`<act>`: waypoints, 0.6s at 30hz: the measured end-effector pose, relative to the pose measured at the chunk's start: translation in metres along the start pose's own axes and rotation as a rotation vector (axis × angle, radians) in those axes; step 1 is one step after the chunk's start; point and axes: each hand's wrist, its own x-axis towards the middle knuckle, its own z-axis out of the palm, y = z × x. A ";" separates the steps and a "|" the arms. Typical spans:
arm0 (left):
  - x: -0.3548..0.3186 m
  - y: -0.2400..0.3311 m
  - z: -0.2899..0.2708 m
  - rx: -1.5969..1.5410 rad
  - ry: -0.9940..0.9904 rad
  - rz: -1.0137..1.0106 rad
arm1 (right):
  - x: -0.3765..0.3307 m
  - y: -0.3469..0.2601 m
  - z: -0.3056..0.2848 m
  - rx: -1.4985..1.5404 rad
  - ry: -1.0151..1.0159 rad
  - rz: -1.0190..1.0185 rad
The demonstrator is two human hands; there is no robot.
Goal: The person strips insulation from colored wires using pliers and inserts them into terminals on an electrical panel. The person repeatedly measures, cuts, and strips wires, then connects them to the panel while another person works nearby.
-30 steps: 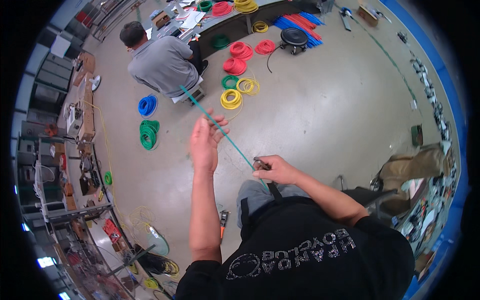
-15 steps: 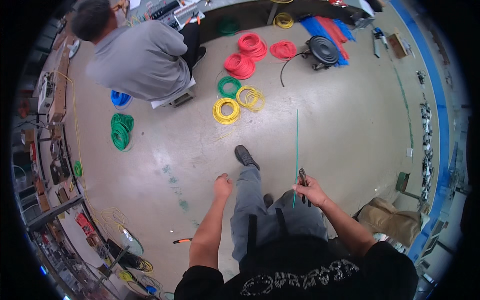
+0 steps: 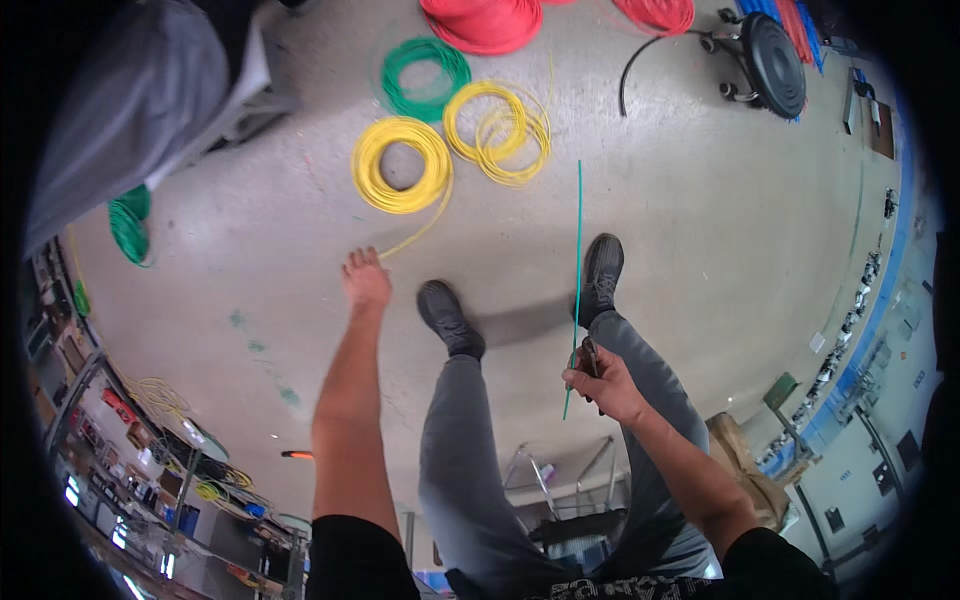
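Observation:
My left hand reaches forward over the floor with its fingers spread, holding nothing that I can see. Its fingertips are beside the loose end of a yellow wire coil; whether they touch it, I cannot tell. In front of my right leg, my right hand is closed around dark-handled pliers and a straight length of green wire. The wire points forward past my right shoe, and a short piece shows below my fingers. The jaws of the pliers are hard to make out.
Beyond the yellow coil lie a looser yellow coil, a green coil and a red coil. A round black wheeled stool is at the far right. Another person in grey sits at the upper left.
My body has moved forward and leaned down toward the coils. My left hand has stretched out to the yellow wire's end, its fingers now spread. The right still grips the green wire and pliers.

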 end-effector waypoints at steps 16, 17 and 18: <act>-0.201 0.150 -0.189 -2.136 -1.079 -0.357 | 0.044 -0.043 0.008 0.100 -0.029 0.000; -0.207 0.147 -0.198 -2.145 -1.081 -0.338 | 0.042 -0.050 0.011 0.049 -0.033 -0.017; -0.213 0.145 -0.207 -2.157 -1.088 -0.317 | 0.037 -0.057 0.013 0.114 -0.052 0.025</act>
